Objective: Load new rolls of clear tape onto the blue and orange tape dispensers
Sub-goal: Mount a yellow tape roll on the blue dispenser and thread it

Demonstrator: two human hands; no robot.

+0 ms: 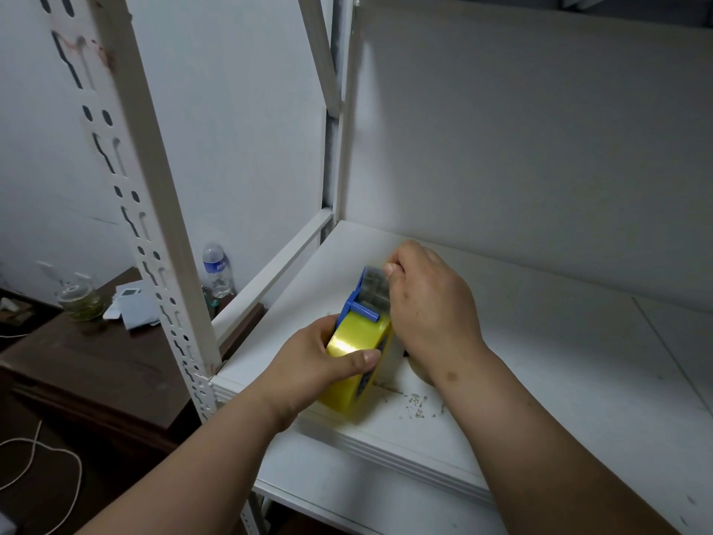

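While our left hand (324, 364) grips the roll of tape (357, 351) with thumb across its shiny yellowish face and fingers curled behind it, we hold the roll upright on its edge near the front left corner of the white shelf (540, 361). The roll sits in the blue dispenser (364, 299), whose frame rises from the top of the roll toward the back of the shelf. Our right hand (428, 303) is just right of the roll, its fingers bent and pinching the loose end of tape (376, 281) drawn up over the front of the dispenser; the knuckles hide how far the fingertips close. The right wrist covers the shelf just right of the roll, where a rounded pale thing peeks out beneath it, too hidden to name. Small dark specks (414, 403) mark the shelf close to the front edge, right of the roll. Left of the shelf stands a white slotted post (131, 210), and beyond it, lower down, a dark brown cabinet (96, 364) carries a water bottle (216, 270), a glass jar (81, 299) and some white papers (133, 303). A white cord (58, 457) lies on the floor, left of the shelf.
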